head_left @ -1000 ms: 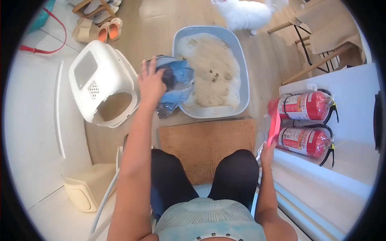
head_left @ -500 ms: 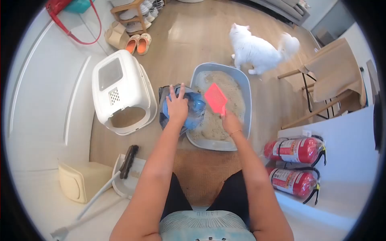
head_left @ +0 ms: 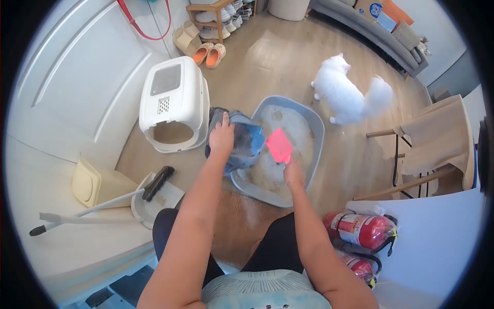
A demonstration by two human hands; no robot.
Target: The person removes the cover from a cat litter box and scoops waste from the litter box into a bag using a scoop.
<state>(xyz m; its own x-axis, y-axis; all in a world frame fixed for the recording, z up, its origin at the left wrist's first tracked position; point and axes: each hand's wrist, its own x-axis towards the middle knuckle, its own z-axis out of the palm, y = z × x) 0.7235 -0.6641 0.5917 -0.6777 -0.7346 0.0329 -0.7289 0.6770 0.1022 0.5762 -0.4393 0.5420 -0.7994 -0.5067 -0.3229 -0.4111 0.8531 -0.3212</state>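
Note:
My left hand (head_left: 222,136) is on the near-left part of a dark plastic bag (head_left: 242,154) with a blue inside; the index finger points forward, and the other fingers are partly hidden. The bag's opening rests over the left edge of a grey litter tray (head_left: 320,149) holding sand-like litter (head_left: 267,177). My right hand (head_left: 294,174) is closed round the handle of a pink scoop (head_left: 279,145). The scoop's blade is over the tray, close to the bag's opening.
A white cat (head_left: 339,90) stands beyond the tray. Left are a white litter box hood (head_left: 170,103), a cream bin (head_left: 100,185), a broom (head_left: 158,184) and a dustpan (head_left: 167,198). Right are a chair (head_left: 437,139) and fire extinguishers (head_left: 363,229). Clogs (head_left: 213,55) lie behind.
The pink scoop has come from the right side to above the tray, near the bag. The view has tilted and turned. The cat has turned its head, and its tail has moved.

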